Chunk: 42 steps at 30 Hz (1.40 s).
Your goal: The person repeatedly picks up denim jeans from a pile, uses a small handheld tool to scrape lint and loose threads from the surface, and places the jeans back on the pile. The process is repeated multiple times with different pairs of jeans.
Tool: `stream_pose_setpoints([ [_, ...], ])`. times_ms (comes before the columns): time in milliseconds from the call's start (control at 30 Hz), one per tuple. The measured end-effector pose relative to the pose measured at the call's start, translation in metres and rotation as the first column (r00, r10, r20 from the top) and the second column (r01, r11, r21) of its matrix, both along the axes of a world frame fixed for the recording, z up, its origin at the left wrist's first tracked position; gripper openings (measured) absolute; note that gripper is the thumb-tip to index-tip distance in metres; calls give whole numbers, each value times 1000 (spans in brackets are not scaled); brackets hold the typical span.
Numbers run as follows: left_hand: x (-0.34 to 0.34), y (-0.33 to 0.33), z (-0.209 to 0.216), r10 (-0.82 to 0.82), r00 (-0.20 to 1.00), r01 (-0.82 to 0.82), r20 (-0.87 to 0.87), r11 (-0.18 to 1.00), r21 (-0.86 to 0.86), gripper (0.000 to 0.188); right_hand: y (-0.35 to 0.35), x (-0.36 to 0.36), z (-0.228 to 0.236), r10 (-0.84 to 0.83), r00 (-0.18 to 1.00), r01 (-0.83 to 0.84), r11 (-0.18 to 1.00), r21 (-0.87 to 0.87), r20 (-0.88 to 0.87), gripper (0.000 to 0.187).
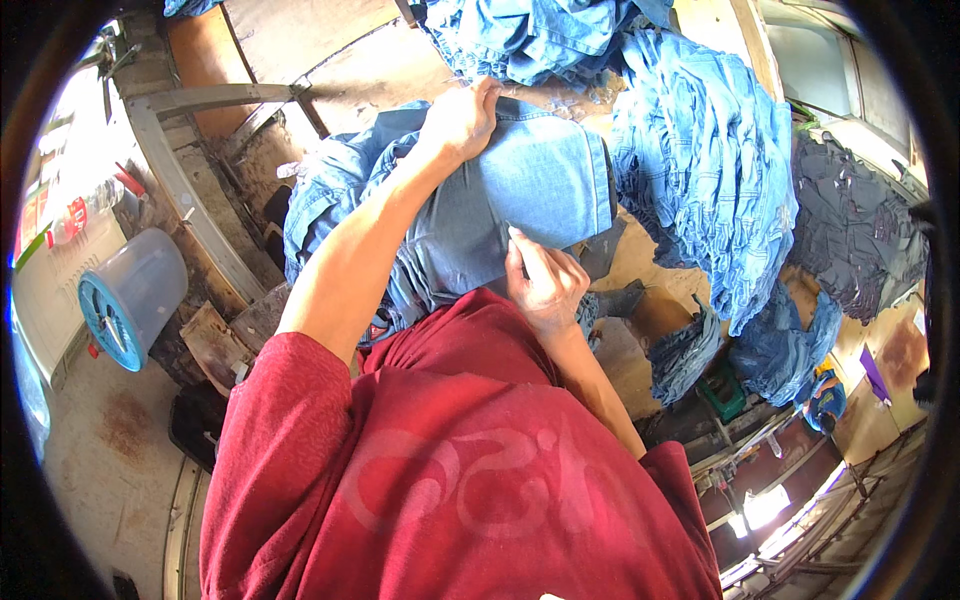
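A light-blue denim garment (545, 180) lies in front of me, its panel folded flat over a greyish-blue part. My left hand (460, 122) is closed on the far edge of this panel, with the fingertips pinching the cloth. Close to my body, my right hand (548, 285) is curled, thumb and forefinger pressed together at the near edge of the same garment. What lies under its fingers is mostly hidden. More crumpled blue denim (335, 200) bunches beneath my left forearm.
A pile of light-blue denim (705, 170) hangs at the right, with another heap (545, 40) beyond my hands. Dark grey garments (855, 220) lie farther right. To the left stand a clear plastic tub with a blue rim (115, 320) and a wooden frame beam (190, 200).
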<state>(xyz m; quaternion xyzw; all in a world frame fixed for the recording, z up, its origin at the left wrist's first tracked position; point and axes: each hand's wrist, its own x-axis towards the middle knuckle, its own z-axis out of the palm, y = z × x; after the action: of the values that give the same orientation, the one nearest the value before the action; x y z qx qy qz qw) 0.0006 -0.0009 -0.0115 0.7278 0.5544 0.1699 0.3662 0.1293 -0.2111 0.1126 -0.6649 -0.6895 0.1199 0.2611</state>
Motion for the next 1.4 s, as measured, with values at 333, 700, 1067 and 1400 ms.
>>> stream_pose_setpoints([
  [333, 0, -1, 2, 4, 1000, -4, -2, 1000, 19, 24, -6, 2, 5, 51, 997, -51, 999, 0, 55, 20],
  [700, -1, -1, -1, -11, 999, 9, 33, 999, 38, 24, -2, 0, 4, 39, 995, -33, 997, -63, 93, 19],
  [1067, 0, -1, -1, 9, 1000, -10, 18, 1000, 10, 25, -2, 0, -5, 17, 998, -17, 1000, 3, 62, 22],
  [1400, -1, -1, -10, -5, 998, 0, 57, 997, 77, 28, -1, 0, 2, -22, 1000, 21, 998, -52, -5, 19],
])
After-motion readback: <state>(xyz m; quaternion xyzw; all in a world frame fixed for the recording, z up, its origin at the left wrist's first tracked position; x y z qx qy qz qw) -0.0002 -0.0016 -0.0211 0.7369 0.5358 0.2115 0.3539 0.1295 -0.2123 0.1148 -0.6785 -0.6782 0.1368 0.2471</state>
